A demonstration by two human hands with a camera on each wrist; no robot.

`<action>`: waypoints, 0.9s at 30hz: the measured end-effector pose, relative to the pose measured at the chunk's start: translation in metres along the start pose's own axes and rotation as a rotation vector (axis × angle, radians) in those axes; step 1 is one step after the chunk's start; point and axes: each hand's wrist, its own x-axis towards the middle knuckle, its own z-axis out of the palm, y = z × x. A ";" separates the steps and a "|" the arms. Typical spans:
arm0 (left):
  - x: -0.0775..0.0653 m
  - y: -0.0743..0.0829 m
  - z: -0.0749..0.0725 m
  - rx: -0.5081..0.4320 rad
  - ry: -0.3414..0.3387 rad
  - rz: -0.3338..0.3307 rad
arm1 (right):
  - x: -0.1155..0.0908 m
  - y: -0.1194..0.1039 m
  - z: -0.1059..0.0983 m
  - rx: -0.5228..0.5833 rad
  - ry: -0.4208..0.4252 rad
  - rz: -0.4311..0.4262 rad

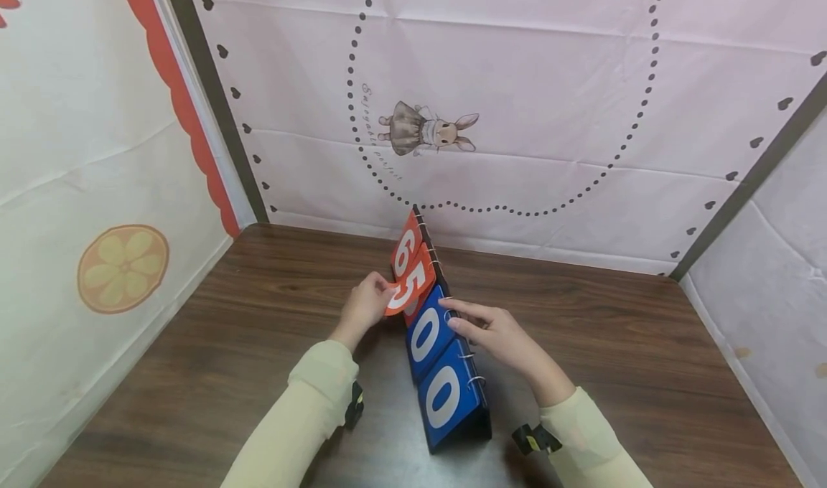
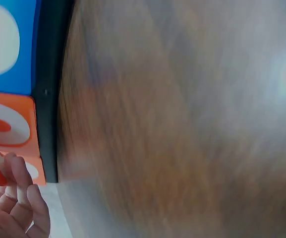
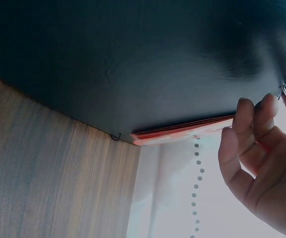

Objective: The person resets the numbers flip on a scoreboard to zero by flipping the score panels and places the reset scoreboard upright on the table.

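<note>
Mid-frame, the left hand [image 1: 363,307] pinches the red 5 card [image 1: 418,273], hinged upper right. The right hand [image 1: 500,336], grip loose, touches the scoreboard [image 1: 426,337].

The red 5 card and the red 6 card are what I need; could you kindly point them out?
Red 5 card [image 1: 416,278], head view: card face, at the printed 5.
Red 6 card [image 1: 405,248], head view: card face, at the printed 6.

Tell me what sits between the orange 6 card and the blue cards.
The orange 5 card, pinched by the left hand, with another orange card beneath it; the head view shows this.
</note>
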 end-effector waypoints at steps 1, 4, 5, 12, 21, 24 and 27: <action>0.001 -0.001 -0.001 0.004 0.010 -0.003 | 0.000 0.000 0.000 -0.001 -0.002 -0.003; 0.004 -0.002 0.000 0.021 0.008 0.007 | 0.001 0.000 0.001 0.003 -0.002 0.006; 0.003 -0.001 0.001 0.032 0.001 0.009 | 0.001 0.000 0.001 0.003 -0.002 0.011; -0.003 0.001 0.011 0.093 -0.046 0.031 | 0.000 0.000 0.002 0.017 -0.002 -0.003; 0.000 0.001 0.004 0.100 -0.099 0.091 | -0.002 0.000 -0.001 0.026 -0.061 0.009; 0.001 0.007 -0.006 0.175 -0.180 0.132 | -0.002 0.002 -0.002 0.008 -0.085 0.000; 0.000 0.020 -0.018 0.248 -0.156 0.195 | -0.001 0.005 -0.003 0.020 -0.101 -0.018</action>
